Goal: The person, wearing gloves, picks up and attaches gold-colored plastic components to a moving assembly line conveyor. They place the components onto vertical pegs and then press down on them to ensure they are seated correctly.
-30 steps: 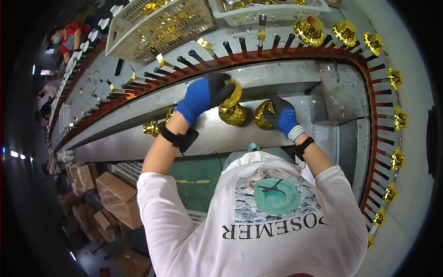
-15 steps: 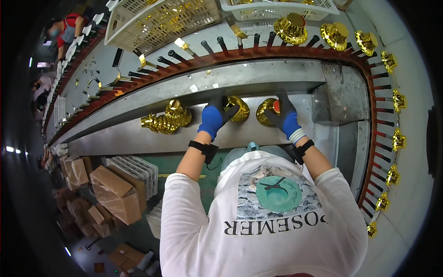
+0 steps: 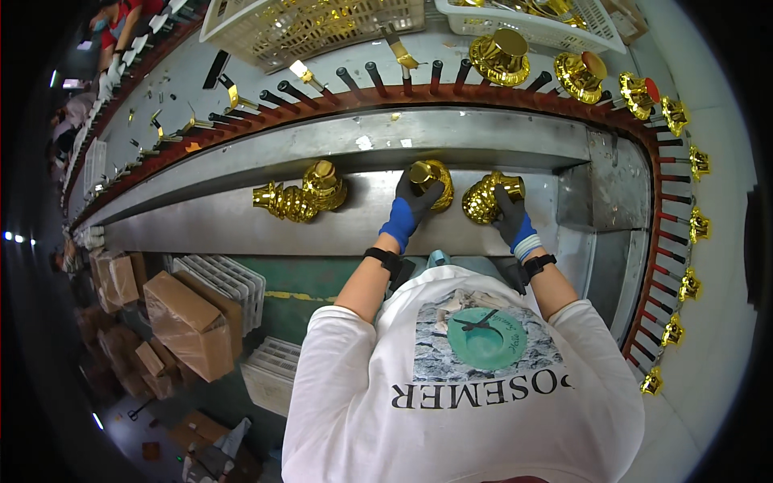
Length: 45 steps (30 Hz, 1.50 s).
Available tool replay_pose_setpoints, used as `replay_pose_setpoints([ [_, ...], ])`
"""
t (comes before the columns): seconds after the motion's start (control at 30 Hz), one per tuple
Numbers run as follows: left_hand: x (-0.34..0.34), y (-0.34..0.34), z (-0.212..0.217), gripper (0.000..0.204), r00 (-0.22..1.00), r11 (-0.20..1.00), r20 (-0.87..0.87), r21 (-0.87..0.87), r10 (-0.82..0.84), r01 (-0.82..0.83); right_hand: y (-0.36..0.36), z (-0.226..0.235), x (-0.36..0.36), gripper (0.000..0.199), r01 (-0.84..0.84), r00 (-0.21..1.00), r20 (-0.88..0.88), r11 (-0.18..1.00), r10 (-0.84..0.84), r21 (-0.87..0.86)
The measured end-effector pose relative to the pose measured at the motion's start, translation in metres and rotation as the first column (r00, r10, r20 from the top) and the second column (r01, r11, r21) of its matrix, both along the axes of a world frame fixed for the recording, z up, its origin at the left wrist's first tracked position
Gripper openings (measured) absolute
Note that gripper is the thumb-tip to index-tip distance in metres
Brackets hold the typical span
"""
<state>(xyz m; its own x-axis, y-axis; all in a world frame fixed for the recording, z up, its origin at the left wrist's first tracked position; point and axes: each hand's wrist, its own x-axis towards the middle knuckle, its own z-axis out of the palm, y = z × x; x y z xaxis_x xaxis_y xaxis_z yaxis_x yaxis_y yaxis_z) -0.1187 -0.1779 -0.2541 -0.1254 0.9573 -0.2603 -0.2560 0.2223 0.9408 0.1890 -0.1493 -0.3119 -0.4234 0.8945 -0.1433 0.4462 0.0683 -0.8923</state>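
On the steel bench, my left hand (image 3: pixel 412 208), in a grey and blue glove, is wrapped round a shiny gold stepped piece (image 3: pixel 440 187) like a trophy part. Its narrow round end faces up. To its right, my right hand (image 3: pixel 513 216), gloved the same way, grips another gold ribbed piece (image 3: pixel 481 200), tilted with its narrow neck toward the upper right. The two pieces are apart. Left of my hands, a gold piece (image 3: pixel 324 183) stands against a ribbed gold piece (image 3: pixel 283 201) lying on its side.
Beyond the bench a curved rail (image 3: pixel 386 103) carries black pegs, some topped with gold parts (image 3: pixel 580 76). Behind it are white plastic crates (image 3: pixel 302 36) of gold parts. Cardboard boxes (image 3: pixel 185 322) and white crates (image 3: pixel 272 374) stand lower left. Another person (image 3: pixel 121 32) works far left.
The piece at my right hand has turned; its neck now points to the upper right. My left hand's piece now shows its narrow end. The whole view has shifted slightly.
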Motion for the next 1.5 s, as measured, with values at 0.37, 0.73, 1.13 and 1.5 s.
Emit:
replay_pose_setpoints([
  [0.37,-0.118,-0.020,0.002,0.079,0.986,0.993,-0.128,-0.028,0.111,-0.115,0.014,0.054,-0.219,0.067,0.085,0.889,-0.393,0.928,-0.235,-0.364],
  [0.73,-0.151,-0.081,-0.005,0.065,0.871,0.962,-0.437,-0.044,0.224,-0.270,0.034,0.038,-0.216,0.091,-0.059,0.998,-0.016,0.977,0.064,0.206],
  [1.13,-0.155,0.158,0.279,0.083,0.185,0.862,-0.925,0.378,0.332,0.338,0.211,0.307,-0.188,0.058,-0.131,0.978,0.190,0.460,-0.084,0.878],
  [1.5,-0.027,0.056,0.260,0.040,0.369,0.851,-0.915,0.321,0.166,0.415,0.111,0.297,-0.054,0.038,-0.209,0.974,0.086,0.690,0.209,0.693],
])
